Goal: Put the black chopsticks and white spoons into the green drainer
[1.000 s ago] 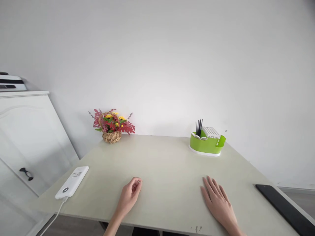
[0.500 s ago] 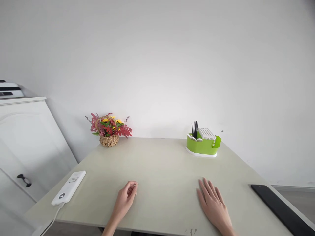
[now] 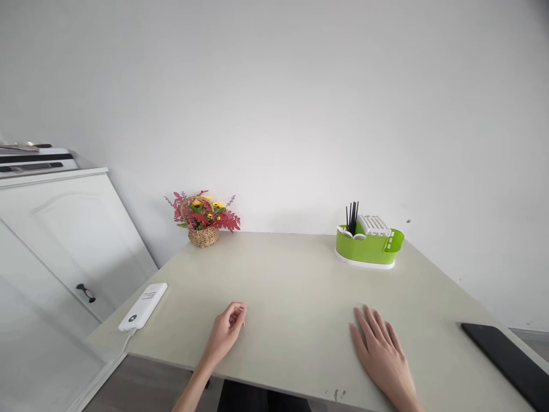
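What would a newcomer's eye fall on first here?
Likely the red and yellow flowers in a wicker basket at the far left of the pale table, then the bright green holder with black sticks at the far right. Nearer, the left hand is loosely curled and the right hand lies palm down.
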### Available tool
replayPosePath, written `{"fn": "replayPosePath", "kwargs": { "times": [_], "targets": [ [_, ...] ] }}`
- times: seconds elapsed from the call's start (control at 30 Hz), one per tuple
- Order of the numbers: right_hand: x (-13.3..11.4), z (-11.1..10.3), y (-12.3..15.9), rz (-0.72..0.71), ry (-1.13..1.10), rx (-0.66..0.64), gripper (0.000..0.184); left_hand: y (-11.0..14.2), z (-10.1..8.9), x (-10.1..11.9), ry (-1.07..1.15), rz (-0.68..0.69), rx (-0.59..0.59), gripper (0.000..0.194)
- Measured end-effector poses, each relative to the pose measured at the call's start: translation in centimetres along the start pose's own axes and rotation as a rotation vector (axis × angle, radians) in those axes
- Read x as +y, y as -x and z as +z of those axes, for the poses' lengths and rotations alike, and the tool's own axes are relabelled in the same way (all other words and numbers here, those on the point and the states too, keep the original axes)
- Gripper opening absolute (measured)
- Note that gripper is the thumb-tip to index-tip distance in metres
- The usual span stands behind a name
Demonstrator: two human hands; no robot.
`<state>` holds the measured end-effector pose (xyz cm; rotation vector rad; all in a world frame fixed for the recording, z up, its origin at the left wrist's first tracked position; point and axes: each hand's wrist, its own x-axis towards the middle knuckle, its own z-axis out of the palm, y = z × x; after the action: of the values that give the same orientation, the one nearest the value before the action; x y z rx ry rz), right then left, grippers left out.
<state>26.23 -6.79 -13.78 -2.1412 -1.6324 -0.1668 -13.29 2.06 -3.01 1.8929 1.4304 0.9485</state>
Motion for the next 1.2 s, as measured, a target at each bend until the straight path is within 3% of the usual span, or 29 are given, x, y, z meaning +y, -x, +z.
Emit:
{"fn": "replayPosePath", "kwargs": {
  "times": [0.3,0.63,1.03,1.2],
  "targets": [
    [0.0,-0.5,0.1,0.001,-0.014,0.022,0.074,-0.1,0.0,0.1,-0.034,0.013,0.019,0.04],
    [-0.3,-1.5,-0.2,0.025,-0.005,-0.041,0.07,-0.1,0.0,1.5,-0.032,-0.018,0.027,0.044],
    [0.2,-1.2,0.1,0.036,-0.047,-0.042,0.071,-0.1,0.2,0.4,0.03,-0.006,0.009,0.038],
    [2.4,0.3,-2.9,0.094,-0.198,-0.018,0.075,0.1,0.3,0.3,0.051,0.004,0.006,0.037]
  ]
}}
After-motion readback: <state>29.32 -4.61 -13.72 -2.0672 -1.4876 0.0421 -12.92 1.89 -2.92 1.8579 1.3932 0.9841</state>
